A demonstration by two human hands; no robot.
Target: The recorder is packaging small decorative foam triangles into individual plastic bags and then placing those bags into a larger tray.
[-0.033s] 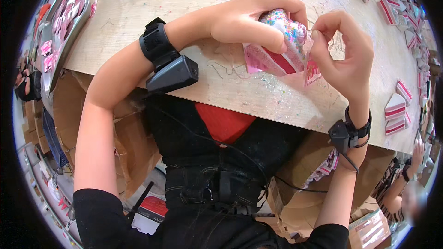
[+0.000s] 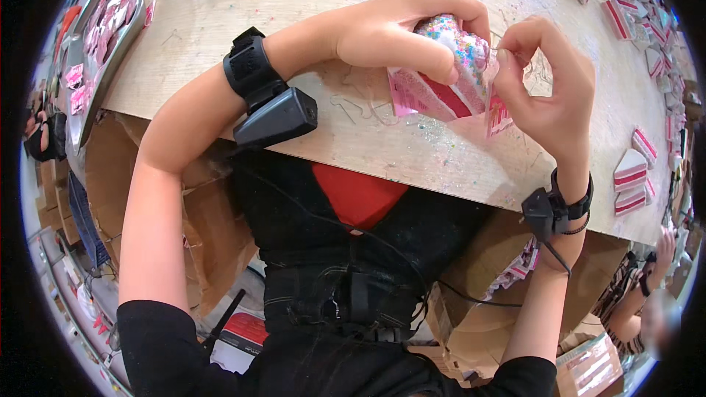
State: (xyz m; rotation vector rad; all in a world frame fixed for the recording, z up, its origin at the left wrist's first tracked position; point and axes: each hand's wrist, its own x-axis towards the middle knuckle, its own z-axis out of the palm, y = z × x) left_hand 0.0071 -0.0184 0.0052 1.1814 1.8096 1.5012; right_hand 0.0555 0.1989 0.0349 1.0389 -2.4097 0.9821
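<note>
My left hand (image 2: 393, 40) is curled over a toy cake slice (image 2: 465, 51), thumb on the near side and fingers over the far side. The slice has pink and white layers, a red band and a white top with coloured sprinkles. At its right end my right hand (image 2: 553, 92) pinches with thumb and forefinger close against the slice; whatever lies between the fingertips is too small to make out. A pink printed card (image 2: 498, 116) hangs beside the slice below that pinch. Another pink card (image 2: 404, 95) shows under the slice's left end.
A metal tray (image 2: 136, 11) with pink cards stands at the left table edge. Many cake slices (image 2: 630, 180) lie along the right side. Glitter and bits of thread (image 2: 353, 106) dot the wooden table (image 2: 309, 132). Cardboard boxes (image 2: 213, 228) stand below; another person's hand (image 2: 665, 246) shows far right.
</note>
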